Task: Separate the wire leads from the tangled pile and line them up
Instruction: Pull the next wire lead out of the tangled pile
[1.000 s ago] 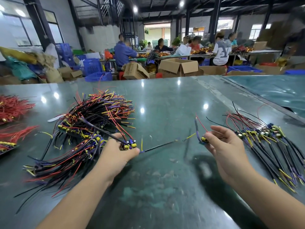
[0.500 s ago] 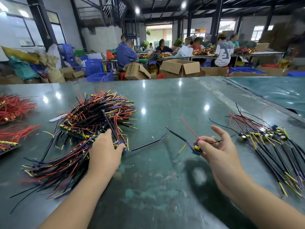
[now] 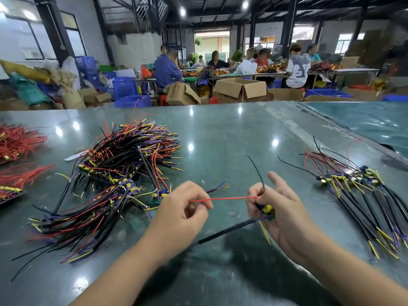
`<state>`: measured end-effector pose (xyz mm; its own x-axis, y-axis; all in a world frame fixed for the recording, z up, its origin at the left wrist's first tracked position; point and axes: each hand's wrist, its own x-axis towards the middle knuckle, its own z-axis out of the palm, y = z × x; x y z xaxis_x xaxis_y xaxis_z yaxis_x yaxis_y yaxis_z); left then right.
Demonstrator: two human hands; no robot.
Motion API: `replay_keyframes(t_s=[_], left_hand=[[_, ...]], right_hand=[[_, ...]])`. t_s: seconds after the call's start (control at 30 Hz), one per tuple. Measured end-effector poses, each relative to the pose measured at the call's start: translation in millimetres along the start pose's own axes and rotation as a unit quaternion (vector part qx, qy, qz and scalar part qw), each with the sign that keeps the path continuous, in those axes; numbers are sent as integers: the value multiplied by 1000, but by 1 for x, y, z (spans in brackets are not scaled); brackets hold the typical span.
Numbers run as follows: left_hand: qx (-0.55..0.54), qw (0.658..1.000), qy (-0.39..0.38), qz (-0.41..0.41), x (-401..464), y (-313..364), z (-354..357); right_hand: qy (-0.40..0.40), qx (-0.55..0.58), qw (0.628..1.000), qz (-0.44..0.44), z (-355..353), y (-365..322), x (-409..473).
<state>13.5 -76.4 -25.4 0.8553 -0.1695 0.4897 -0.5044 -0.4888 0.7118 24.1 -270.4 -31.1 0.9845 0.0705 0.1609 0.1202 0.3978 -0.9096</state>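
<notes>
Red lead [image 3: 223, 199] is pinched taut between left hand [image 3: 183, 215] and right hand [image 3: 280, 208]; wire assembly [image 3: 266, 210] is gripped by right hand, between tangled pile [image 3: 114, 173] and lined-up row [image 3: 364, 195].

— Where is there room on the desk [image 3: 231, 133]?
— Beyond the tangled pile [image 3: 114, 173], toward the far edge, and to its right as far as the lined-up row [image 3: 364, 195].
— And left of the pile?
— Red wire bundles [image 3: 19, 142] lie there, with a narrow bare strip between.
</notes>
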Motion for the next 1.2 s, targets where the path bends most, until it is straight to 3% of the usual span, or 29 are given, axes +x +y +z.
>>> replay_keyframes(t_s=[0.1,0.23,0.43,0.5,0.57,0.63,0.73,0.8,1.03,1.2], left_hand=[[-129,989,-59,-39,-4,5,7],[-325,943,-32,-61,-1,6,1],[-497,859,1,-122,1,5,1],[-460,879,-14,-124,0,5,3],[-342,931,-49,-116,-2,6,5],[-246,959,-76,-117,-6,3,11],[-245,955,-88,-141,-6,3,16],[-249,958,-80,-114,-5,1,14],[-292,953,-53,-60,-1,4,7],[-234,970,2,-68,1,4,4]], right_hand=[[-55,-11,997,47,0,0,-4],[-90,-69,989,92,-1,5,-6],[-119,-155,978,72,7,10,-10],[-137,-180,972,65,9,10,-12],[-154,-205,965,51,10,10,-14],[-176,-237,955,23,12,8,-16],[-200,-269,942,-17,16,9,-20],[-194,-293,935,-35,16,10,-22],[-162,-292,943,-7,14,10,-21],[-129,-273,953,-36,13,6,-18]])
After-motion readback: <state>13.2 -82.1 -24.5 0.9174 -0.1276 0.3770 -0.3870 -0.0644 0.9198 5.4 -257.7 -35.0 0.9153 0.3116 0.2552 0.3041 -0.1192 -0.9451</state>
